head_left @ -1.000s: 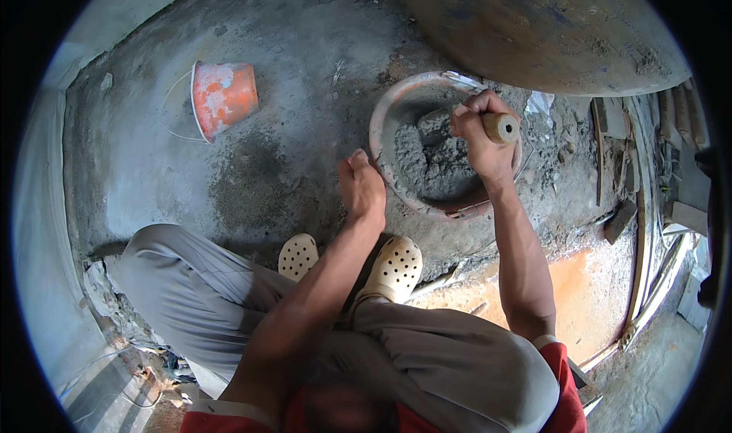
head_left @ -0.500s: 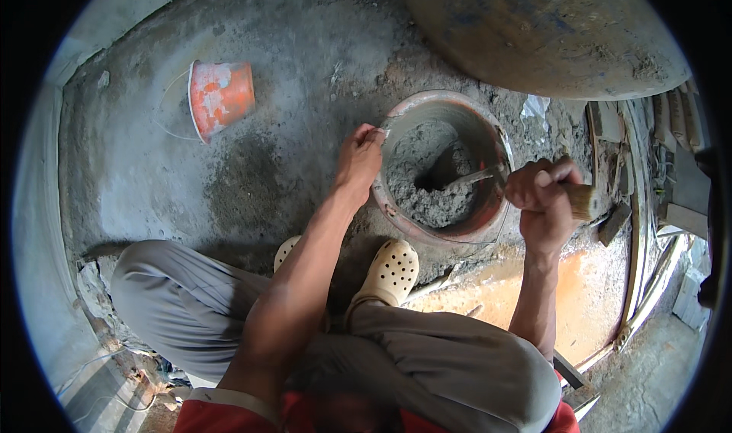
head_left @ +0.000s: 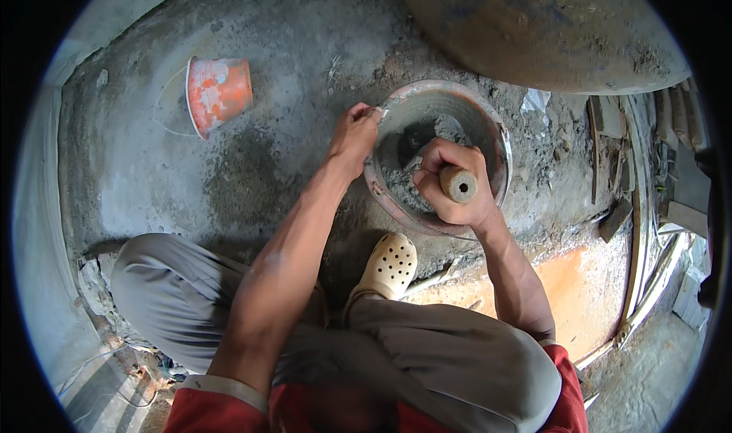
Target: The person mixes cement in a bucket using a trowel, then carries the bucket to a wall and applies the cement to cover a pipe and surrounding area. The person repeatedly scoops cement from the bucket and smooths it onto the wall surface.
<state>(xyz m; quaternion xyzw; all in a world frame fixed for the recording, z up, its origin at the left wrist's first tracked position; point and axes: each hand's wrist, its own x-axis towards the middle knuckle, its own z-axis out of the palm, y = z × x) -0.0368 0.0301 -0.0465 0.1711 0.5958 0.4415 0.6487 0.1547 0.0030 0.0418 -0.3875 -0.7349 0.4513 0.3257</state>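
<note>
A dirty orange bucket [head_left: 435,86] stands on the floor in front of me with wet grey mortar [head_left: 402,180] inside. My left hand [head_left: 354,140] is closed on the left edge of its rim. Over the bucket's opening, my right hand [head_left: 451,155] is wrapped round the wooden handle of a trowel [head_left: 459,185]. The handle's butt end, with a hole in it, faces up toward me. Most of the trowel's blade is hidden beneath my fist, down in the mortar. A dark hollow shows in the mortar at the far left of the blade.
On the far left a smaller orange bucket [head_left: 221,95] lies on its side on the concrete floor [head_left: 145,174]. A large round muddy object [head_left: 549,36] fills the far right. Planks [head_left: 637,204] run along the right side. My clog [head_left: 390,265] is close to the bucket.
My right hand has swung left from beyond the bucket's right rim to above the mortar. The trowel has tipped from nearly level to steep. My left hand still grips the rim.
</note>
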